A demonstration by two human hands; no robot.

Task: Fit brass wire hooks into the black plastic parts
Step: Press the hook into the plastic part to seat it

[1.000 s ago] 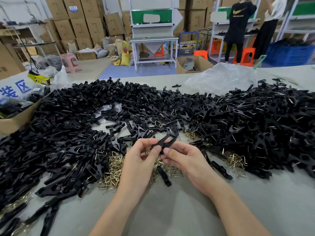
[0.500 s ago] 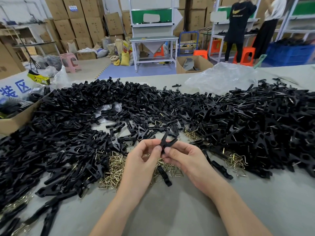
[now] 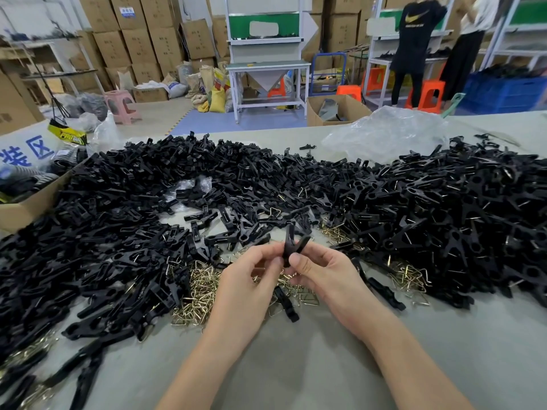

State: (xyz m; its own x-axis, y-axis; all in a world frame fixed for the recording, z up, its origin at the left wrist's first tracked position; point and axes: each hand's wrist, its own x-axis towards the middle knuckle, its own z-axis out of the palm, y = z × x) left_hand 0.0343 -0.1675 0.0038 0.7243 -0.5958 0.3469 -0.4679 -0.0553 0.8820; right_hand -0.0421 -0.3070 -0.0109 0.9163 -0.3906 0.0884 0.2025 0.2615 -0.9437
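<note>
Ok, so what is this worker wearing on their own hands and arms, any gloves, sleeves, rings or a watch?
Nothing shows on either. The left hand and the right hand are bare, with no gloves and no rings visible; the nails that show look short and plain. The left forearm and the right forearm are uncovered to the picture's bottom edge: no sleeve, watch or bracelet in view.

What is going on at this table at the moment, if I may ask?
A person is working at the table. The left hand and right hand together pinch one black plastic part, held upright with its two arms spread in a V. Below them lies a heap of brass wire hooks, with large piles of black parts around it. Whether a hook sits in the held part cannot be told.
</note>
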